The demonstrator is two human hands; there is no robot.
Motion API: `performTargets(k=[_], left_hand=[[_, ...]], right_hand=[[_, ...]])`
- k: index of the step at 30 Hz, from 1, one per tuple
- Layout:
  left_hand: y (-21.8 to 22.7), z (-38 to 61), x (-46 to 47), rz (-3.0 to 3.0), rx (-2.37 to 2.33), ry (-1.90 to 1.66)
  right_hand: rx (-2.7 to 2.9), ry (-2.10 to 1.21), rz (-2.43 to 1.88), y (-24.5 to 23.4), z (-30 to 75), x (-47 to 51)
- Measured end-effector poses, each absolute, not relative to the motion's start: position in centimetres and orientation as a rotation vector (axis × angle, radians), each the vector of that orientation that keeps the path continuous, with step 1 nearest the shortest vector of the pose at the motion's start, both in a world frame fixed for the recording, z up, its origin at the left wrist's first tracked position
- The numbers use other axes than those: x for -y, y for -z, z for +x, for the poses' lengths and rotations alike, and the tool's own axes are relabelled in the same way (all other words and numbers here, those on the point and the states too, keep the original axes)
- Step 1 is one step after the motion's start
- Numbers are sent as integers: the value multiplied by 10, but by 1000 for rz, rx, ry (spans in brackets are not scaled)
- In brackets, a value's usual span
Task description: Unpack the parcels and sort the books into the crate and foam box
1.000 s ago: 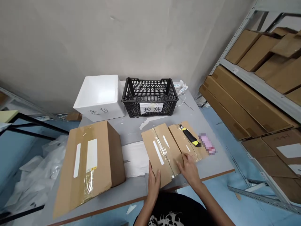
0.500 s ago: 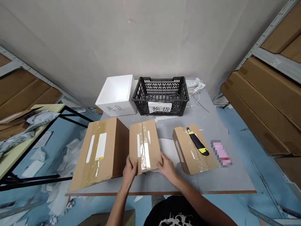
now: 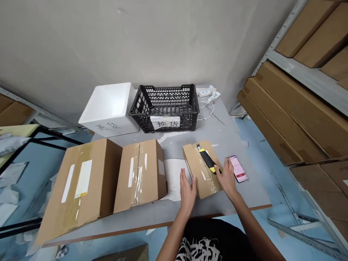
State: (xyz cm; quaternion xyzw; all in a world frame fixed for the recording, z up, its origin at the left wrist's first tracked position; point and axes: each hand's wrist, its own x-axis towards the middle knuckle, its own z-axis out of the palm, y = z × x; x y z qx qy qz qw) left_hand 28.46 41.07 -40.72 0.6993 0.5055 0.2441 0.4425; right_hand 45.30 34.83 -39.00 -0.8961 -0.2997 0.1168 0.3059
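The smallest cardboard box (image 3: 200,177), taped along its top, sits at the right of the row on the grey table. Lying along its top is a utility knife (image 3: 207,159) with a black and yellow handle. My left hand (image 3: 187,192) is open beside the box's left side, fingers stretched forward; whether it touches is unclear. My right hand (image 3: 227,178) is open at the box's right side, its thumb by the knife's lower end. Left of my hands stand a medium taped box (image 3: 149,170) and, against it, a large taped box (image 3: 94,174) with white labels.
A black plastic crate (image 3: 174,125) with a handwritten sign and a white foam box (image 3: 108,121) stand along the wall. A phone (image 3: 237,168) lies right of my right hand. Power strips (image 3: 208,93) with cables sit behind. Shelves hold cardboard boxes (image 3: 282,123) at right.
Both hands have left the medium box and moved right to the small box. The medium box now stands closer to the large one. My view has shifted right.
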Motion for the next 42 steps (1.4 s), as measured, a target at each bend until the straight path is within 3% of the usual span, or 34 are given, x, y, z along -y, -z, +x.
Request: performTargets(k=[3, 8, 18, 25, 31, 42], left_hand=[[425, 308, -404, 1590, -1249, -501], [434, 294, -426, 1536, -1239, -531], [429, 278, -425, 1534, -1189, -512], [420, 292, -451, 1728, -1090, -502], [423, 304, -447, 1734, -1075, -492], [423, 303, -443, 1668, -1095, -463]], right_hand=[[736, -647, -2410, 400, 465, -337], [883, -791, -2417, 397, 436, -325], [1426, -257, -2471, 358, 415, -382], [1299, -432, -2669, 362, 419, -403], [1119, -664, -2478, 348, 431, -405], [1196, -635, -2665, 340, 427, -435]])
